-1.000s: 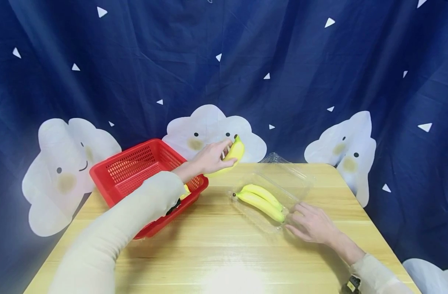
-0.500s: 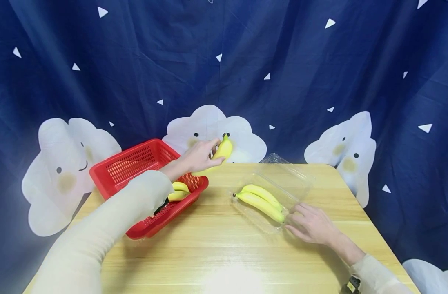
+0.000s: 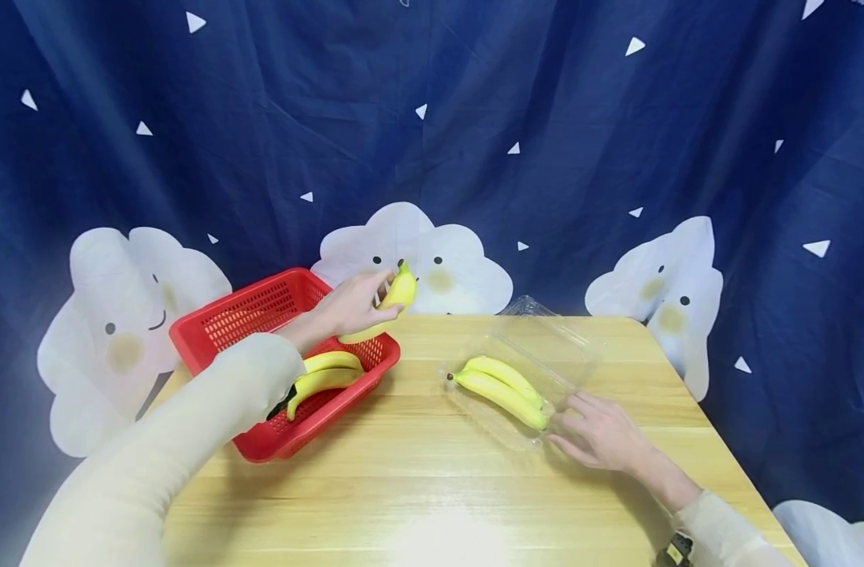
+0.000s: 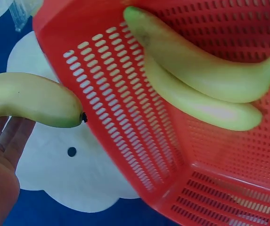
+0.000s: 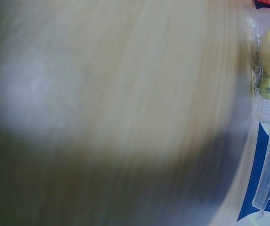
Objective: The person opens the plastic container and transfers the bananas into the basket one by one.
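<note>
My left hand [image 3: 357, 303] holds a yellow banana [image 3: 401, 290] above the right end of the red plastic basket [image 3: 242, 295]. In the left wrist view the held banana [image 4: 28, 96] appears beside the basket's slotted wall, its dark tip close to the rim. Two more bananas [image 3: 325, 379] lie inside the basket, partly behind my sleeve. To the right, a clear plastic clamshell container [image 3: 491, 429] stands with its lid hinged back, holding two bananas [image 3: 502, 391] side by side. My right hand [image 3: 602, 433] grips the container's near right corner with bent fingers.
Both basket and container stand on a light wooden table [image 3: 417, 480]. Its far edge meets a dark blue curtain [image 3: 474, 173] with white clouds. The container's raised clear lid [image 3: 545, 335] reaches toward the back of the table.
My left hand has carried its banana leftward, from between the container and basket to over the basket's right end. More of the bananas inside the basket shows. My right hand has stayed put.
</note>
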The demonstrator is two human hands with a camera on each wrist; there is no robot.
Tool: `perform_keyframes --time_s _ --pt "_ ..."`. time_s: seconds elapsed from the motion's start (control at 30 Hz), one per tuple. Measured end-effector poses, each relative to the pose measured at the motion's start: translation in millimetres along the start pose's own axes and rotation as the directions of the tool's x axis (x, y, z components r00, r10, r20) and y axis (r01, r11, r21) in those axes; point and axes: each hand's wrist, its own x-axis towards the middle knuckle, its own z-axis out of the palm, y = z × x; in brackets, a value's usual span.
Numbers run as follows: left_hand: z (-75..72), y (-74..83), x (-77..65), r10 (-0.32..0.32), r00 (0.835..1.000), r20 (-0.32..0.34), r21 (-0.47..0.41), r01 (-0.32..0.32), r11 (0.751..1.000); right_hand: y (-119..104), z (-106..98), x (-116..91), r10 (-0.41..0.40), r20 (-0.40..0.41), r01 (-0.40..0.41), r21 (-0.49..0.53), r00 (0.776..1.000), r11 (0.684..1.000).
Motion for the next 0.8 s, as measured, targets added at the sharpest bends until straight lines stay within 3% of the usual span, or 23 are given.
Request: perform_keyframes --time_s 0.2,0.47,0.8 --pt "-2.1 -13.2 -14.5 -0.037 0.999 0.006 -0.012 0.037 0.999 -0.6 1.0 -0.9 0.005 -0.003 -0.005 0.001 1.000 1.000" --pt "-6.0 -26.4 -30.2 -0.116 0.993 0.030 0.037 0.115 0.993 -0.7 1.0 -1.5 0.005 -0.008 -0.005 0.001 1.000 1.000" --pt "-7.2 -41.2 -45.4 -0.147 0.989 0.026 0.037 0.146 0.989 -0.8 0.8 0.0 -0.001 -0.012 0.001 0.002 1.000 1.000"
